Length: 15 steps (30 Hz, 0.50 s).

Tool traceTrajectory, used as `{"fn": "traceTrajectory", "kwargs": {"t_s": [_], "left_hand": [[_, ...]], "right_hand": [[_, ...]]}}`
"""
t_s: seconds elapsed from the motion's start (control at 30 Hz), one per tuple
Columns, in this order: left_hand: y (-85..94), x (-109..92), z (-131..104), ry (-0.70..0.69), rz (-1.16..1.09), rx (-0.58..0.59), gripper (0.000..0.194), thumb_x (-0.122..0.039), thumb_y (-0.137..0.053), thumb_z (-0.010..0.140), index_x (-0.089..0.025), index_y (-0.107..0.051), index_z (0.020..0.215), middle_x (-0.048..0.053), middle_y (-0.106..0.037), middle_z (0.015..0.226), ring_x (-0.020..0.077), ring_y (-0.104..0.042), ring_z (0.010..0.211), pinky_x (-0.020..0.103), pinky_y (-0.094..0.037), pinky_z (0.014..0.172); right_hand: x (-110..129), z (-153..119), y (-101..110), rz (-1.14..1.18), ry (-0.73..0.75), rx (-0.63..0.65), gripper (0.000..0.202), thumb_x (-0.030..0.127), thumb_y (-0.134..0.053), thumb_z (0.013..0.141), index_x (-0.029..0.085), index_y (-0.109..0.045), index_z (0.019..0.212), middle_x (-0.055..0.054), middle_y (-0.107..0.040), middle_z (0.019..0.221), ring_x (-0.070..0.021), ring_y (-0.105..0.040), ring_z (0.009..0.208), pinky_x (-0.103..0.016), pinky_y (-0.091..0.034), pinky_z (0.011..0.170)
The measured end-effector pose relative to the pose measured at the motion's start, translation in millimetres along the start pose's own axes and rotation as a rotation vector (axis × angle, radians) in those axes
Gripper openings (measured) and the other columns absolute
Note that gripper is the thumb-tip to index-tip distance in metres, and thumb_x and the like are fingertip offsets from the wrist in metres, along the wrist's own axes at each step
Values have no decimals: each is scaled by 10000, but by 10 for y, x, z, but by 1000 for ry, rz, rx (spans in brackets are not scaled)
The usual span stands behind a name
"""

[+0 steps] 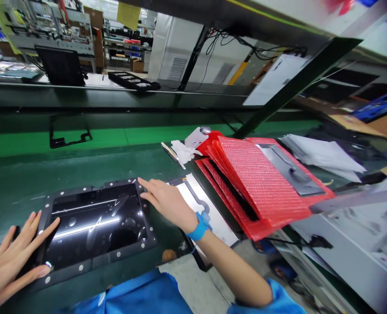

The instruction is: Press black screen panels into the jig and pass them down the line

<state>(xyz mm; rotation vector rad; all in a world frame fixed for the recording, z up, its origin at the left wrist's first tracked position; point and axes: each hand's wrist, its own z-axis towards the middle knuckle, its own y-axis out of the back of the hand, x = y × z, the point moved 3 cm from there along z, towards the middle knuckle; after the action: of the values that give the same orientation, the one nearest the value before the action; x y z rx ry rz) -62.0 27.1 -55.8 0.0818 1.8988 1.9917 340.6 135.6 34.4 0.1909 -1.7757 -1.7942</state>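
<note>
**Two open hands on a framed display panel**

A black framed display panel (95, 226) lies flat on the green desk (13, 183), in the lower left of the frame. The left hand (11, 257) rests flat at the left edge of the panel, fingers spread and straight, clamped on nothing. The right hand (167, 201) reaches from the lower right with the arm stretched, palm down, fingers extended and touching the upper right corner of the panel frame; it is also open. A blue wristband (200, 226) sits on the right wrist. Just beside it to the right lies a white sheet (196, 196), then a pile of red bubble-wrap bags (261, 183).
</note>
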Motion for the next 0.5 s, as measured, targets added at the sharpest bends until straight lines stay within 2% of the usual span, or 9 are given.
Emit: {"fn": "traceTrajectory", "kwargs": {"t_s": [0.07,0.17,0.23,0.33,0.4,0.5], "left_hand": [[19,-24,-6,-36,48,20,703,-566,-457,873,-460,-184,1513,-30,-116,1630,384,-167,1471,721,-275,1073],[47,-74,-45,-75,98,97,757,-537,-482,902,-373,-118,1545,44,-133,1626,374,-134,1477,686,-274,1099],[75,-130,-67,-65,102,135,771,-518,-460,931,-319,-54,1556,69,-111,1629,352,-95,1485,659,-248,1126],[130,-224,-61,-41,110,135,754,-521,-420,960,-297,-16,1557,80,-90,1632,338,-48,1493,656,-199,1145],[163,-278,-42,-58,106,135,875,-637,-462,904,-279,-3,1557,112,-77,1631,364,-32,1492,676,-158,1143],[203,-350,-21,-91,76,141,1243,-859,-533,656,-215,35,1555,192,-41,1620,425,-8,1481,702,-91,1133]], "right_hand": [[142,218,-32,5,91,-69,407,314,-481,1008,176,-499,1390,-91,-661,1136,-229,-578,1045,-354,-486,866],[367,507,-260,68,247,-83,368,269,-525,985,172,-538,1339,-85,-640,1204,-219,-534,1129,-364,-463,944],[460,630,-426,87,308,-76,390,157,-504,964,172,-522,1354,-82,-629,1246,-211,-529,1153,-365,-465,939],[493,692,-567,98,344,-83,536,-3,-418,889,155,-476,1398,-82,-642,1239,-199,-557,1112,-362,-480,893],[488,675,-594,103,361,-90,587,-34,-385,858,150,-465,1409,-81,-652,1228,-197,-571,1094,-366,-484,880],[527,623,-606,109,404,-89,597,-43,-378,848,145,-471,1407,-97,-634,1272,-219,-552,1149,-399,-471,901]]}}
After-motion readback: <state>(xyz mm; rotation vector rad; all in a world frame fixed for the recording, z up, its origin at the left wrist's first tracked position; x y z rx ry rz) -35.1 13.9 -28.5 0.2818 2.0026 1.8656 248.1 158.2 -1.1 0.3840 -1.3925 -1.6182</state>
